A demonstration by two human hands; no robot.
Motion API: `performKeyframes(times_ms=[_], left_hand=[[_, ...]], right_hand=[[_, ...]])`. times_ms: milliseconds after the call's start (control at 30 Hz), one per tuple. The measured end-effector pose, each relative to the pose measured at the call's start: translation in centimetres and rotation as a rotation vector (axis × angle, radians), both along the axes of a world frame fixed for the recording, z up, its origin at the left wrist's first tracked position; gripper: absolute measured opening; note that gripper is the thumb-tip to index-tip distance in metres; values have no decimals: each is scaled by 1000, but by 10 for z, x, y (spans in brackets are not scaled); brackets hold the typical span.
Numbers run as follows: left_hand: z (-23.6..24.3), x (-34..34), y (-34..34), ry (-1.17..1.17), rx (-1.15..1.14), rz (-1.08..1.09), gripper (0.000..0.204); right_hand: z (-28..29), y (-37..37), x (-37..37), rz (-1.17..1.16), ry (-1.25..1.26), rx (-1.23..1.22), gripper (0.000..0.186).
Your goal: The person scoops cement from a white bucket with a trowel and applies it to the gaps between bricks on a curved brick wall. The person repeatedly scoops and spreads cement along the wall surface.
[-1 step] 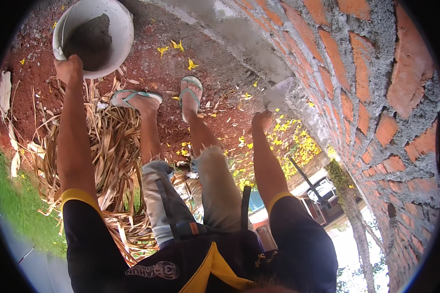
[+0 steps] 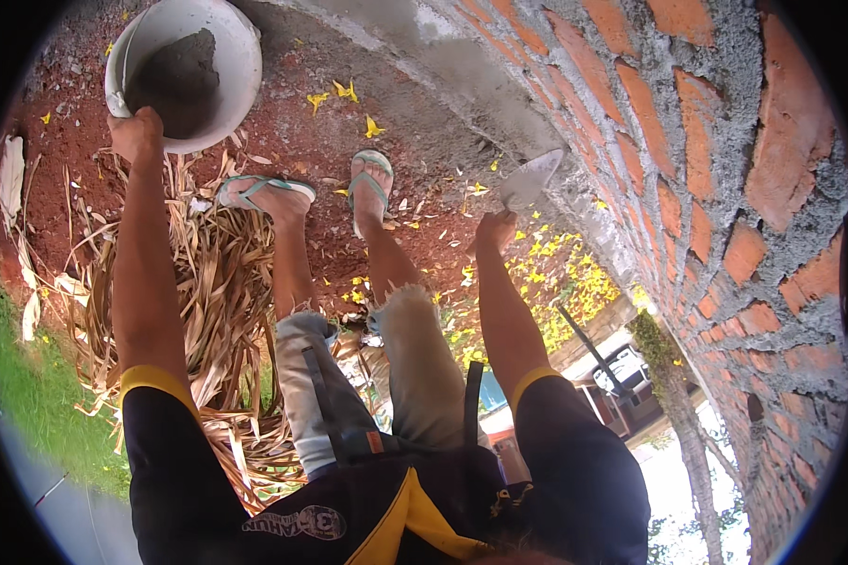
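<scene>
At the upper left my left hand [image 2: 137, 134] grips the near rim of a white bucket [image 2: 239, 83]. The bucket is tilted so that its mouth faces me, and grey wet mortar [image 2: 179, 89] clings inside it. On the other side, my right hand [image 2: 495, 232] is closed around the handle of a pointed trowel [image 2: 532, 179]. Its blade points up and right, close to the foot of the brick wall [image 2: 697, 141]. Whether the blade touches the wall's base, I cannot tell.
A rough brick wall with grey mortar joints runs along my right. My sandalled feet [image 2: 372, 179] stand on red soil [image 2: 325, 240] strewn with yellow flowers. Dry leaves [image 2: 203, 282] lie heaped at the left, beside grass [image 2: 42, 405]. A grey cement strip [image 2: 452, 104] borders the wall.
My right hand and the trowel have shifted slightly left, and the blade's face shows more plainly. The bucket and my left hand have moved a touch right in the picture.
</scene>
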State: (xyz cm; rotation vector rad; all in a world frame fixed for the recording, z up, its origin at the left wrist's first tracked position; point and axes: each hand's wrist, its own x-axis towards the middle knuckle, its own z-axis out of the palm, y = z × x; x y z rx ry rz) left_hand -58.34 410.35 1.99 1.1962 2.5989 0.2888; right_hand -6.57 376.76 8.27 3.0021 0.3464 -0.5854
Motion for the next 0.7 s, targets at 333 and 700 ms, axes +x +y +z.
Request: performKeyframes(times_ms=[333, 700], left_hand=[[-14, -47, -10, -146, -189, 114, 43], [121, -34, -105, -696, -103, 840, 30]], right_hand=[[-3, 46, -71, -73, 42, 196, 26], [22, 162, -173, -169, 107, 216, 39]])
